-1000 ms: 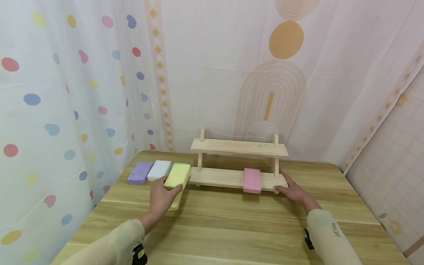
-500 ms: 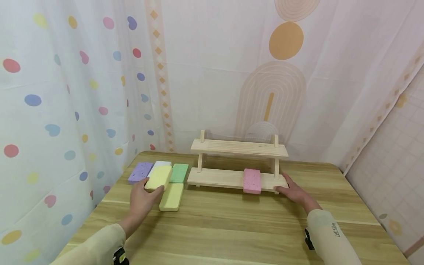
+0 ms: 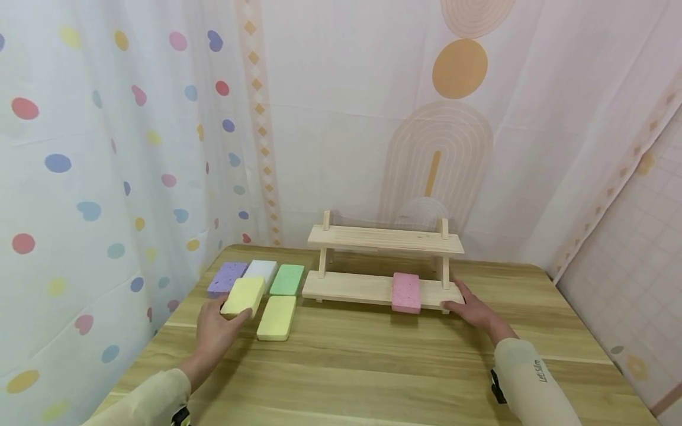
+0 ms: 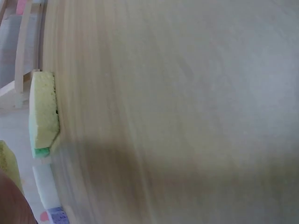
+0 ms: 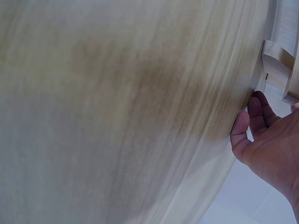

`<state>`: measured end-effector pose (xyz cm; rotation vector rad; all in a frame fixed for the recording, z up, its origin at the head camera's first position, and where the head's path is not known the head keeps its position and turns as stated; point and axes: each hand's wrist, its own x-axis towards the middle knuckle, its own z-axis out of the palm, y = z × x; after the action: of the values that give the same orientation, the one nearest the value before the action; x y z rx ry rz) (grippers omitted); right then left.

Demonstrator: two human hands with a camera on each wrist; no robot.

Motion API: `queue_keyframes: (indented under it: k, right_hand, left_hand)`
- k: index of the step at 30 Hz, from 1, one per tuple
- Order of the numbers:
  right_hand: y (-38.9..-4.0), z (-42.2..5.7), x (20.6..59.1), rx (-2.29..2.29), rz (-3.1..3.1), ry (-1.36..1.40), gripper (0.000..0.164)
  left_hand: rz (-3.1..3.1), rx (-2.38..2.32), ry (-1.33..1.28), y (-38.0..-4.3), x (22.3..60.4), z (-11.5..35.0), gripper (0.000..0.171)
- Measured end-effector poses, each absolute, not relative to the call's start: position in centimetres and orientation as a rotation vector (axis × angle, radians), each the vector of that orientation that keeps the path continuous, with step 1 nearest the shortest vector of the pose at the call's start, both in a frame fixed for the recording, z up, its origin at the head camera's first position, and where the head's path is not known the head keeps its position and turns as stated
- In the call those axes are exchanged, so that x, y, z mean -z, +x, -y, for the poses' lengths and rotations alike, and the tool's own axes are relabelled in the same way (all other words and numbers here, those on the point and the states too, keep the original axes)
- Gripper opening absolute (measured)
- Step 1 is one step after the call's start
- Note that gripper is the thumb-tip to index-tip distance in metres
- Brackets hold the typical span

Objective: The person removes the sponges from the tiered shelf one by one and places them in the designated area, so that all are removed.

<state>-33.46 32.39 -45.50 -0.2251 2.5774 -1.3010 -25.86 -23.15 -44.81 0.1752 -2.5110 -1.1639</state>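
My left hand [image 3: 215, 328] grips a yellow sponge [image 3: 244, 297] between thumb and fingers, in front of the purple sponge [image 3: 227, 278] and the white sponge [image 3: 262, 270]. A second yellow sponge [image 3: 277, 318] lies on the table to its right, with a green sponge [image 3: 288, 279] behind that one. At the right end of a two-tier wooden shelf [image 3: 346, 286], my right hand [image 3: 474, 309] holds the lower board's corner, thumb at the front and fingers round the end. In the right wrist view, its other fingers [image 5: 256, 114] curl close to the tabletop.
A pink sponge [image 3: 407, 293] lies across the lower board, its front end overhanging the edge. Above it runs the upper board [image 3: 383, 238] of the shelf. Behind the wooden table [image 3: 373, 367] hangs a patterned curtain [image 3: 341, 136], with a dotted one [image 3: 106, 236] along the left.
My left hand has lifted a yellow sponge off from over the green one and carried it left and nearer, uncovering the green and second yellow sponges. The right hand stays at the shelf end.
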Motion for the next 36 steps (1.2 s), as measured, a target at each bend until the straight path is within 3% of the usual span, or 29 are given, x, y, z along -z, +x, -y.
queue_keyframes:
  k: [5,23,27,34,36]
  right_hand:
    - [-33.4,-32.4,45.4,1.295,-2.587,-0.221,0.104]
    - [-33.0,-32.1,44.9,1.274,-2.598,-0.180,0.102]
    - [-32.8,-32.0,44.7,1.268,-2.589,-0.162,0.099]
    - [-33.2,-32.2,45.1,1.283,-2.573,-0.155,0.101]
    - [-33.6,-32.5,45.5,1.282,-2.573,-0.153,0.104]
  left_hand:
    - [2.521,1.135,0.188,-25.8,45.5,23.4,0.047]
    - [2.634,1.038,0.222,-26.4,47.3,24.2,0.050]
    - [2.675,1.042,0.226,-26.4,47.4,24.2,0.054]
    - [2.733,1.079,0.344,-26.4,47.3,24.2,0.082]
    - [2.726,1.093,0.346,-26.4,47.0,24.1,0.084]
